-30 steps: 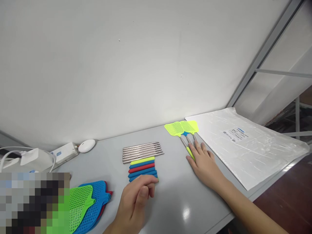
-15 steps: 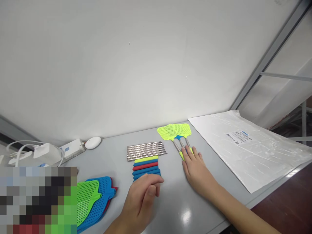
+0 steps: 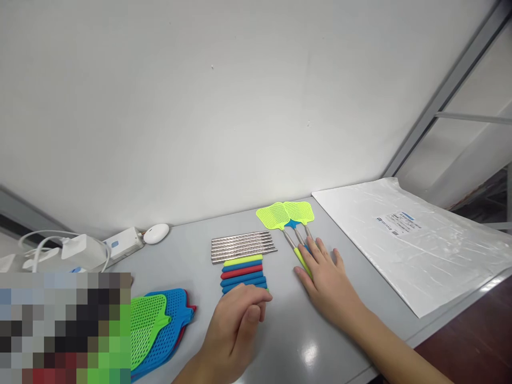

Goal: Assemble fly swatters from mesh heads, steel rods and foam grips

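My right hand [image 3: 330, 285] lies with fingers spread over the handles of several assembled fly swatters, partly hiding them. Two yellow-green swatter heads [image 3: 273, 216] overlap a blue one [image 3: 293, 224]; a yellow-green handle [image 3: 304, 261] shows beside my thumb. Loosely curled, my left hand [image 3: 236, 328] rests at the near end of a row of coloured handle grips [image 3: 242, 271] in yellow-green, blue and red. No object shows in its fingers. Just behind those grips lies a row of silver metal rods [image 3: 242, 246].
Loose swatter heads, green [image 3: 148, 328] over blue [image 3: 178, 314], are stacked at the left. Behind them stand a white power strip [image 3: 124, 242] with cables and a white oval device [image 3: 156, 233]. A plastic-wrapped white package [image 3: 394, 250] covers the table's right side.
My right hand has drawn back slightly toward me, its thumb spreading outward, so more of the yellow-green handle shows. My left hand stays curled by the grips. The view has shifted a little.
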Demonstrator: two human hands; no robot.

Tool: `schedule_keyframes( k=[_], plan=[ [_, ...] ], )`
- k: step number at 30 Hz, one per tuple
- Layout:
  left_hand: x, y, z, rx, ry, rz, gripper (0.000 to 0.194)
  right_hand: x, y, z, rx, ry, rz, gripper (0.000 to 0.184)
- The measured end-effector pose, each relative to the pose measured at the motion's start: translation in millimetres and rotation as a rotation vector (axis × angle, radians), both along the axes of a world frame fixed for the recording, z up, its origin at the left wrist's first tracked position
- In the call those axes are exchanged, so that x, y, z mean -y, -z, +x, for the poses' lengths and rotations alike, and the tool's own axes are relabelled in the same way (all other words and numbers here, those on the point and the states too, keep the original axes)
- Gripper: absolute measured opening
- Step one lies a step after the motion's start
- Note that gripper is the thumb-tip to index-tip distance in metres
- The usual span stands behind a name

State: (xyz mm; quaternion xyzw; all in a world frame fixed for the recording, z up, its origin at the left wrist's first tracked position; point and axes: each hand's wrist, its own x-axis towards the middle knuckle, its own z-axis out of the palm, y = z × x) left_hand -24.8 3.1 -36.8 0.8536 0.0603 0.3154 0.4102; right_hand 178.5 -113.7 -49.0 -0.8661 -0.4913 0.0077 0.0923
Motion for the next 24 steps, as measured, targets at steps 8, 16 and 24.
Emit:
schedule_keyframes(
  k=[8,16,24],
  plan=[
    [21.9,-14.1,30.2,-0.333,0.010,0.563,0.039,24.4,1.3,27.5,-0.037,-0.006,0.129,0.054],
    [39.9,-0.3,88.2,-0.591,-0.089,0.554,0.065,42.5,16.8,41.0,-0.080,-0.064,0.029,0.057],
    [42.3,6.4,96.7,-0.589,-0.207,0.649,0.052,39.9,15.5,40.5,-0.055,-0.078,0.035,0.054]
  ],
)
